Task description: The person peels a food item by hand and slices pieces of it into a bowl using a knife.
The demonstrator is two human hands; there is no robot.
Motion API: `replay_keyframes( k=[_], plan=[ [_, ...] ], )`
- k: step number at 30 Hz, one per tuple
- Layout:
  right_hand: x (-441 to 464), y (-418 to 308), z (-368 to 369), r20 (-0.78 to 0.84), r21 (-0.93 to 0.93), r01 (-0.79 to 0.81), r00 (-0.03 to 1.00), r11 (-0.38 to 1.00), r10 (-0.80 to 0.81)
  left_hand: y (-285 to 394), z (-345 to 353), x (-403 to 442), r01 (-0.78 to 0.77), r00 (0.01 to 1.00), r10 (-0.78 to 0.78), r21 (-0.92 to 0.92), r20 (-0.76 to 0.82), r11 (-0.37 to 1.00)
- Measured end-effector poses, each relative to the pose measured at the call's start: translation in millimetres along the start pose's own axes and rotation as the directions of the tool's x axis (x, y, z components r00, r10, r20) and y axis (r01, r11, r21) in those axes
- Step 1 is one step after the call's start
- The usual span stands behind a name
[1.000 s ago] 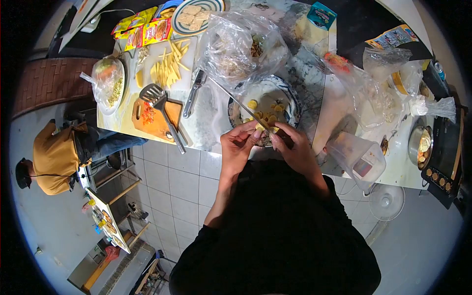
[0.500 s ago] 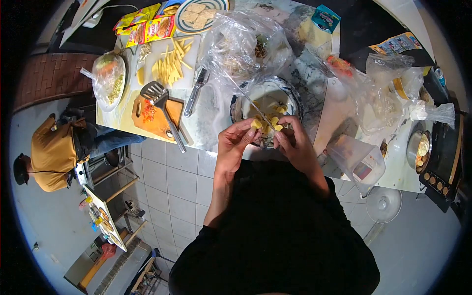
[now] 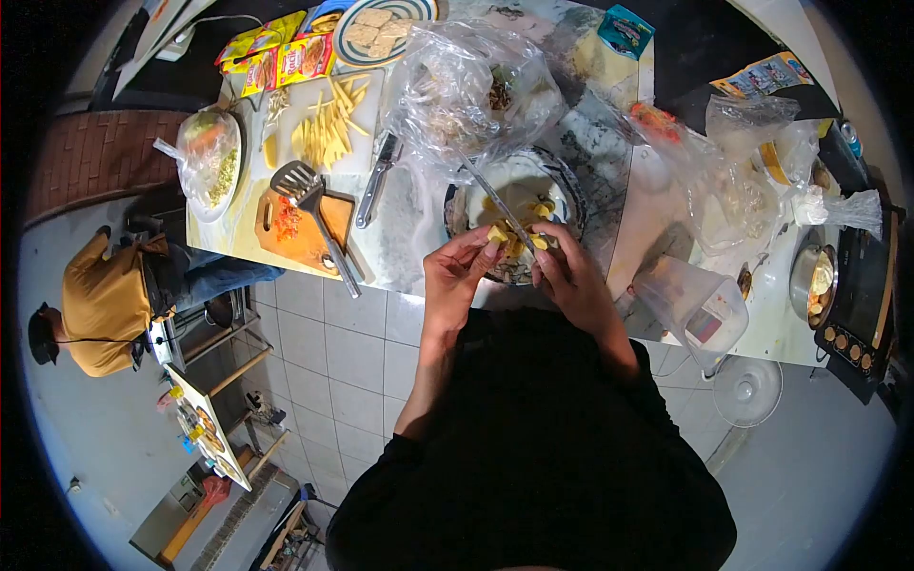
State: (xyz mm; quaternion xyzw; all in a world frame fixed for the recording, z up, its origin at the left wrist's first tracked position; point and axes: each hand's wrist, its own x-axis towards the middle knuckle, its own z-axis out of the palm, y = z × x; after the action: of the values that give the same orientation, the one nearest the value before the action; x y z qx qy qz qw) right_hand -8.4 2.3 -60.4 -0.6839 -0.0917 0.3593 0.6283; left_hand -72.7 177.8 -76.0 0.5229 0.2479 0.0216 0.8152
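Note:
Over a round bowl (image 3: 571, 195) with a dark patterned rim, my left hand (image 3: 457, 276) pinches a yellow piece (image 3: 497, 234) between thumb and fingers. My right hand (image 3: 574, 278) is closed around the near end of a long thin knife (image 3: 487, 187), whose blade points up and left over the bowl. Its fingers hide the handle. Small yellow slices (image 3: 543, 207) lie inside the bowl below both hands. A clear plastic bag (image 3: 466, 90) bulges just behind the bowl and touches its far rim.
To the left are a slotted spatula (image 3: 309, 195) on an orange board (image 3: 265, 233), another knife (image 3: 378, 181) and pale yellow strips (image 3: 328, 128). A clear plastic container (image 3: 690, 309) lies at the right front edge. A person (image 3: 105, 309) is at far left.
My hands stay over the bowl while the knife blade between them has tilted steeper. The view has shifted slightly. Fewer slices show in the bowl than a second ago.

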Motion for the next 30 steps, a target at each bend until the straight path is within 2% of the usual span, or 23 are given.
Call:
replay_keyframes(
  k=[6, 12, 15, 19, 21, 25, 27, 30],
  plan=[
    [0, 3, 0, -0.006, -0.101, 0.070, 0.997, 0.993, -0.071, 1, 2, 1, -0.005, 1.000, 0.005, 0.033, 0.000, 0.999],
    [-1, 5, 2, -0.050, -0.102, 0.096, 0.994, 0.990, -0.101, 2, 5, 1, -0.019, 1.000, 0.018, 0.058, 0.011, 0.998],
    [-2, 2, 3, -0.016, -0.048, 0.093, 0.996, 0.995, -0.093, 1, 5, 0, -0.033, 0.999, 0.032, 0.051, 0.018, 0.998],
    [0, 8, 5, -0.047, -0.086, 0.075, 0.996, 0.993, -0.080, 3, 5, -1, -0.041, 0.999, 0.040, 0.057, 0.011, 0.998],
    [1, 7, 5, -0.055, -0.092, 0.139, 0.988, 0.986, -0.144, 3, 4, 0, -0.041, 0.999, 0.040, 0.062, 0.005, 0.997],
    [1, 6, 1, 0.011, -0.095, 0.106, 0.994, 0.990, -0.105, 6, 5, -1, -0.012, 1.000, 0.013, 0.079, -0.011, 0.997],
    [-3, -5, 3, -0.025, -0.124, 0.024, 0.999, 0.992, -0.027, 4, 5, -1, -0.023, 1.000, 0.024, 0.078, -0.010, 0.997],
    [-2, 0, 5, -0.053, -0.105, 0.036, 0.998, 0.994, -0.042, 4, 4, 0, -0.033, 0.999, 0.034, 0.083, -0.010, 0.996]
  ],
)
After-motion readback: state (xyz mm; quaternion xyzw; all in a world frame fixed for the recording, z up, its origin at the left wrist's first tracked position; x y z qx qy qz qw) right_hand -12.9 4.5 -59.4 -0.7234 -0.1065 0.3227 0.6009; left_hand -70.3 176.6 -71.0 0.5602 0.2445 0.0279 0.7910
